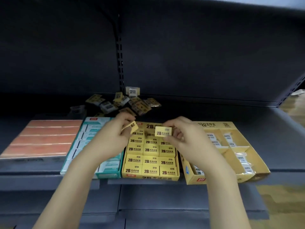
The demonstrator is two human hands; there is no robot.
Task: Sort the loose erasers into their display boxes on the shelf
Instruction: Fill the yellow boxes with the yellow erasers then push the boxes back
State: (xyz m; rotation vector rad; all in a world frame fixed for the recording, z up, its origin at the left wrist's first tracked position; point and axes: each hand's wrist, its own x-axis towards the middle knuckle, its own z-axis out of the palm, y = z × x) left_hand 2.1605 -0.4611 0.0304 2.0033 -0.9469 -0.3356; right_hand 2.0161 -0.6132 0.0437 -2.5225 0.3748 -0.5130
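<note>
Both hands are raised over the far end of the yellow box [150, 176], which sits in the middle of the dark shelf [247, 126] and is nearly full of yellow erasers printed "2B", laid flat in rows of three. The left hand [113, 138] pinches one yellow eraser [133, 127] between thumb and curled fingers, tilted so its print reads upside down. The right hand [183, 138] pinches a second yellow eraser [163, 131] by its right end, held level with its label facing the camera. The two erasers are near each other but apart, both just above the box's far rows.

Left of the yellow box, touching it, stands a teal box [107, 174] of white erasers, partly hidden by the left forearm. Further left lies an orange pack [44, 138]. To the right is a wider tan box [244, 176] with compartments holding a few white wrapped erasers. At the far back of the shelf, by the slotted upright [120, 55], lies a loose pile of erasers [125, 103], yellow and white mixed.
</note>
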